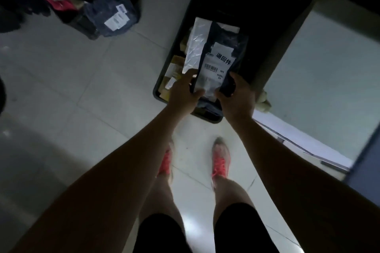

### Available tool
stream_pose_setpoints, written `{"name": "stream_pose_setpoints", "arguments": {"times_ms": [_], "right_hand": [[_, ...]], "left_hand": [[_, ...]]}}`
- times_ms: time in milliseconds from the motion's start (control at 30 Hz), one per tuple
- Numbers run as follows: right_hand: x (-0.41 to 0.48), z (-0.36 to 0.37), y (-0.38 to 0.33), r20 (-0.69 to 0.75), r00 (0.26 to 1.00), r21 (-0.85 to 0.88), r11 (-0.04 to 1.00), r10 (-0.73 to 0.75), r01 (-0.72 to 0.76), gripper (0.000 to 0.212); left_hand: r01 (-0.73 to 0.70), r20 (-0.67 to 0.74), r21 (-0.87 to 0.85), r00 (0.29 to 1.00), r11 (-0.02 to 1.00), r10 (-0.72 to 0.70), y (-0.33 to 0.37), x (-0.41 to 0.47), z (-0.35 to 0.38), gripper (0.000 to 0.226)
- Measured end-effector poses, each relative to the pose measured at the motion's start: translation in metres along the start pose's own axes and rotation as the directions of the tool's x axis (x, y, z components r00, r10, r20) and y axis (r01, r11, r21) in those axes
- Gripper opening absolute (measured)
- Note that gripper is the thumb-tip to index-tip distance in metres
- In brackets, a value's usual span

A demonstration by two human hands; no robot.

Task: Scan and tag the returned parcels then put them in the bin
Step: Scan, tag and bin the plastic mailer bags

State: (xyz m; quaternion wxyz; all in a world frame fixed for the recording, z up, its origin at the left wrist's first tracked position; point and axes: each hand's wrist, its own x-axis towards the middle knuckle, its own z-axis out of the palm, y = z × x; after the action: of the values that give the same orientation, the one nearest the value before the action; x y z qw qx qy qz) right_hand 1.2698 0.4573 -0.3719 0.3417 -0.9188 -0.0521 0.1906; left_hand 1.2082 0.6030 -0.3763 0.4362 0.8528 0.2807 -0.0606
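Observation:
A dark plastic parcel (226, 41) with a white label and a barcode is held over a black bin (162, 80) on the floor. My left hand (183, 90) grips its lower left edge, thumb on the label. My right hand (236, 96) grips the lower right corner, and a dark object sits in the same hand; I cannot tell what it is. A silvery white mailer (195, 45) lies against the parcel's left side. Brown cardboard parcels (173, 72) lie inside the bin beneath.
A heap of other parcels (111, 14) in dark bags lies on the tiled floor at the upper left. A pale table edge (304, 146) with papers runs along the right. My feet in pink shoes (220, 162) stand just short of the bin.

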Motion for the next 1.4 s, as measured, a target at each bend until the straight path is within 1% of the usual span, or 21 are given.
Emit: {"name": "stream_pose_setpoints", "arguments": {"times_ms": [100,167,267,333,467,567,667,700,733,800,867,900,967,1067,1133,1200,1300,1400], "right_hand": [[0.039,0.047,0.030,-0.002,0.995,-0.019,0.995,0.103,-0.103,0.062],[0.057,0.078,0.046,0.017,0.993,-0.039,0.992,0.120,-0.119,0.058],[0.069,0.113,0.063,0.040,0.991,-0.075,0.989,0.128,-0.125,0.053],[0.071,0.129,0.073,0.038,0.988,-0.070,0.987,0.148,-0.145,0.056],[0.064,0.133,0.076,0.100,0.979,-0.123,0.978,0.179,-0.166,0.067],[0.053,0.114,0.065,0.122,0.973,-0.145,0.974,0.195,-0.177,0.063],[0.034,0.078,0.035,0.124,0.972,-0.201,0.964,0.199,-0.172,0.054],[0.025,0.056,0.019,0.116,0.973,-0.214,0.961,0.201,-0.174,0.050],[0.018,0.038,0.005,0.112,0.972,-0.216,0.960,0.206,-0.179,0.048],[-0.001,-0.013,-0.030,0.077,0.976,-0.205,0.961,0.203,-0.183,0.048],[-0.025,-0.069,-0.063,0.052,0.981,-0.226,0.960,0.185,-0.169,0.052],[-0.037,-0.099,-0.079,0.038,0.985,-0.242,0.957,0.171,-0.157,0.055],[-0.062,-0.156,-0.106,0.003,0.991,-0.278,0.952,0.137,-0.131,0.058],[-0.099,-0.239,-0.136,-0.057,0.995,-0.363,0.927,0.084,-0.099,0.058],[-0.126,-0.290,-0.147,-0.123,0.991,-0.385,0.917,0.062,-0.105,0.057],[-0.155,-0.336,-0.145,-0.188,0.981,-0.383,0.917,0.044,-0.114,0.058],[-0.200,-0.397,-0.121,-0.252,0.968,-0.390,0.913,0.016,-0.117,0.057],[-0.248,-0.451,-0.079,-0.277,0.961,-0.396,0.908,0.022,-0.135,0.059]], "left_hand": [[-0.003,0.108,0.003,0.994,1.000,0.003,-0.043,0.052,0.033,0.045],[0.013,0.169,0.061,0.985,0.998,-0.024,-0.073,0.075,0.049,0.046],[0.028,0.202,0.091,0.978,0.995,-0.046,-0.104,0.095,0.065,0.048],[0.048,0.208,0.105,0.976,0.993,-0.069,-0.117,0.099,0.070,0.049],[-0.001,0.184,0.201,0.982,0.980,-0.037,-0.125,0.095,0.065,0.042],[-0.086,0.212,0.313,0.977,0.946,0.019,-0.110,0.087,0.042,0.050],[-0.209,0.226,0.477,0.968,0.854,0.111,-0.073,0.071,0.006,0.048],[-0.257,0.233,0.509,0.960,0.821,0.156,-0.051,0.063,-0.011,0.048],[-0.293,0.244,0.520,0.951,0.802,0.190,-0.032,0.056,-0.026,0.050],[-0.330,0.279,0.469,0.936,0.819,0.217,0.019,0.036,-0.060,0.060],[-0.359,0.294,0.427,0.923,0.830,0.248,0.073,0.010,-0.095,0.066],[-0.384,0.293,0.426,0.915,0.819,0.277,0.101,-0.001,-0.111,0.066],[-0.445,0.306,0.456,0.891,0.771,0.334,0.157,-0.023,-0.140,0.065],[-0.549,0.322,0.533,0.835,0.644,0.446,0.241,-0.056,-0.167,0.066],[-0.612,0.317,0.572,0.779,0.546,0.541,0.294,-0.085,-0.174,0.065],[-0.656,0.334,0.599,0.726,0.459,0.602,0.339,-0.118,-0.169,0.064],[-0.668,0.336,0.626,0.697,0.402,0.634,0.395,-0.176,-0.145,0.062],[-0.682,0.339,0.636,0.668,0.362,0.662,0.437,-0.238,-0.103,0.061]]}}
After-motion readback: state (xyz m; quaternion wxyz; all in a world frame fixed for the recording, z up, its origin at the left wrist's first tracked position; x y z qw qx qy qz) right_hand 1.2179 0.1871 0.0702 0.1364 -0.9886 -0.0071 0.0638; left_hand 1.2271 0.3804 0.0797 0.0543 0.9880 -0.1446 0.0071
